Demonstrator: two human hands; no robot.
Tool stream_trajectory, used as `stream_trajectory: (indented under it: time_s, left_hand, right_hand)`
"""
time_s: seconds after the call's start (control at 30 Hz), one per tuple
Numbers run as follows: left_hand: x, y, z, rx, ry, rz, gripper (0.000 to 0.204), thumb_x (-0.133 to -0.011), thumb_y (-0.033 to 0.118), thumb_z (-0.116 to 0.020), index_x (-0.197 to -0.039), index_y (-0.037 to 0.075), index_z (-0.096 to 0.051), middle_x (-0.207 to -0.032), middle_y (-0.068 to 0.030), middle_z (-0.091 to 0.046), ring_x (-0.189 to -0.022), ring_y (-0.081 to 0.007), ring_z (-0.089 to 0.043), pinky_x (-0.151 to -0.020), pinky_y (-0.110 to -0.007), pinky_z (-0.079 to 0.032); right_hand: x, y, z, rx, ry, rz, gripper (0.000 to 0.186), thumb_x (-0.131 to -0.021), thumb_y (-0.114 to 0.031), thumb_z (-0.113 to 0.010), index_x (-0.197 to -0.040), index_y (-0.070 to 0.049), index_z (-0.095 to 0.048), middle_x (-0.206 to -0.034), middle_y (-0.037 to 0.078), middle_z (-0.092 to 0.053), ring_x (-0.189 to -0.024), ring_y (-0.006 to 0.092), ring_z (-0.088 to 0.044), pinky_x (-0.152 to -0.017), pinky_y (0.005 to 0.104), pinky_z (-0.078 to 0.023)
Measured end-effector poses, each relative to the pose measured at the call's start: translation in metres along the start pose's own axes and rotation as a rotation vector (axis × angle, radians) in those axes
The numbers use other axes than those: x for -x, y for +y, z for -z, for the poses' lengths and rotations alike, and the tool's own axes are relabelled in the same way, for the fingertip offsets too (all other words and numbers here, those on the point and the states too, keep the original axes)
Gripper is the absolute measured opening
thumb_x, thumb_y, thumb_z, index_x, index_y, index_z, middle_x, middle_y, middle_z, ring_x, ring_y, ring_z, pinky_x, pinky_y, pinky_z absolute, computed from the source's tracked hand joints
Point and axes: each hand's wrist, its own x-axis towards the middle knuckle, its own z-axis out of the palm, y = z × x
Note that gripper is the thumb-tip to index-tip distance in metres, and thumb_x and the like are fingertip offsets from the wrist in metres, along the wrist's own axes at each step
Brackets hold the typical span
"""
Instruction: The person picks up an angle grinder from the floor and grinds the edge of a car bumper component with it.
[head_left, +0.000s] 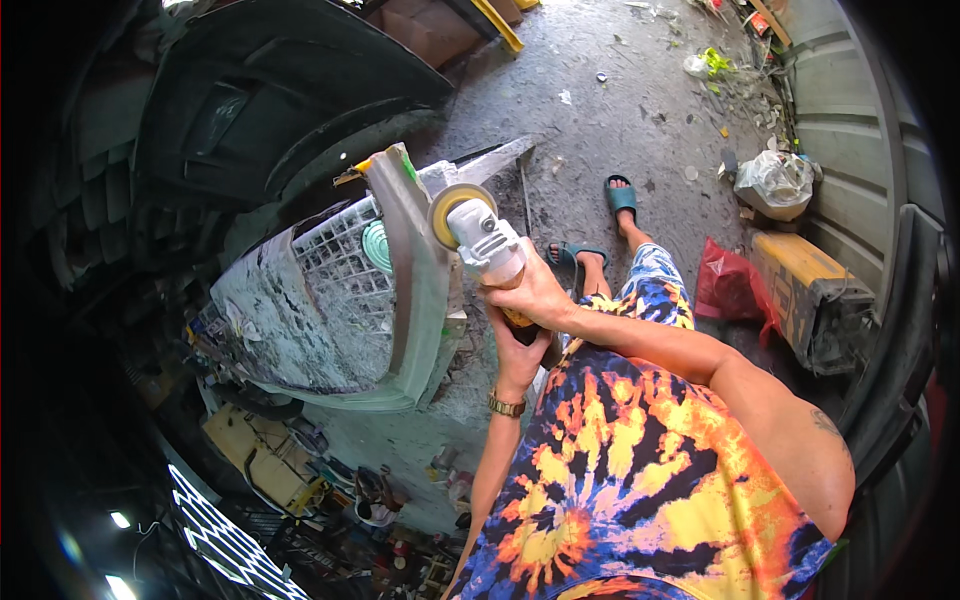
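Note:
Both my hands hold an angle grinder (490, 240) with a whitish, dusty head and a yellowish round disc (441, 216). My right hand (540, 295) wraps round the body just behind the head. Lower down, my left hand (518, 358), with a metal watch at the wrist, grips the rear of the body. The disc lies at the edge of a long, curved grey panel (412, 270), which looks like a car bumper. Whether it touches the panel I cannot tell. Left of the panel is a dusty surface with a white grid (335, 255) and a pale green round piece (377, 246).
A large dark curved panel (300, 90) stands at the far left. On the right are a red bag (728, 285), a yellow and grey box (800, 262), a full plastic bag (776, 182) and a corrugated metal wall (840, 100). Clutter fills the lower left; litter dots the concrete floor.

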Motion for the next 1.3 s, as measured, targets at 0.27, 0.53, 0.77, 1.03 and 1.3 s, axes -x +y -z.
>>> stream_trajectory:
  time_s: [0.27, 0.53, 0.77, 1.03, 1.3]
  left_hand:
    - [0.008, -0.005, 0.0, 0.091, 0.048, 0.002, 0.101, -0.075, 0.002, -0.075, -0.15, 0.006, -0.009, -0.144, -0.0114, -0.031, -0.131, -0.0212, -0.034, -0.109, -0.035, -0.03]
    - [0.005, -0.006, 0.0, 0.092, 0.058, 0.003, 0.099, -0.075, 0.002, -0.075, -0.149, 0.005, -0.011, -0.143, -0.0112, -0.032, -0.131, -0.0209, -0.035, -0.109, -0.035, -0.03]
    - [0.002, -0.003, -0.002, 0.088, 0.054, 0.008, 0.096, -0.075, 0.001, -0.074, -0.149, 0.005, -0.012, -0.142, -0.0113, -0.033, -0.129, -0.0206, -0.036, -0.108, -0.035, -0.032]
    - [0.001, -0.004, 0.001, 0.045, 0.053, -0.028, 0.098, -0.076, 0.003, -0.074, -0.149, 0.005, -0.01, -0.143, -0.0113, -0.032, -0.13, -0.0208, -0.036, -0.108, -0.035, -0.032]
    - [-0.023, 0.029, 0.056, -0.528, -0.077, -0.187, 0.066, -0.08, 0.012, -0.072, -0.139, 0.001, -0.045, -0.133, -0.0203, -0.051, -0.128, -0.031, -0.047, -0.108, -0.04, -0.036]
  right_hand:
    - [0.005, -0.007, -0.001, 0.046, -0.029, -0.053, 0.068, -0.066, -0.026, -0.082, -0.111, 0.0, -0.039, -0.106, 0.019, -0.058, -0.103, 0.0272, -0.06, -0.089, 0.0391, -0.048]
    - [0.003, -0.008, -0.001, 0.074, -0.03, -0.044, 0.067, -0.066, -0.026, -0.082, -0.11, 0.0, -0.039, -0.106, 0.02, -0.059, -0.103, 0.0283, -0.061, -0.089, 0.0394, -0.048]
    - [0.001, -0.003, 0.001, 0.084, -0.018, -0.053, 0.067, -0.066, -0.026, -0.082, -0.11, 0.001, -0.039, -0.105, 0.02, -0.059, -0.104, 0.0289, -0.061, -0.089, 0.0395, -0.048]
    - [0.0, -0.006, -0.002, 0.079, -0.029, -0.021, 0.067, -0.066, -0.026, -0.082, -0.109, 0.001, -0.038, -0.105, 0.021, -0.058, -0.104, 0.0302, -0.061, -0.089, 0.0399, -0.048]
    - [-0.009, -0.003, 0.013, -0.192, 0.079, -0.007, 0.067, -0.068, -0.02, -0.082, -0.116, 0.0, -0.041, -0.106, 0.01, -0.055, -0.1, 0.0174, -0.055, -0.086, 0.0336, -0.048]
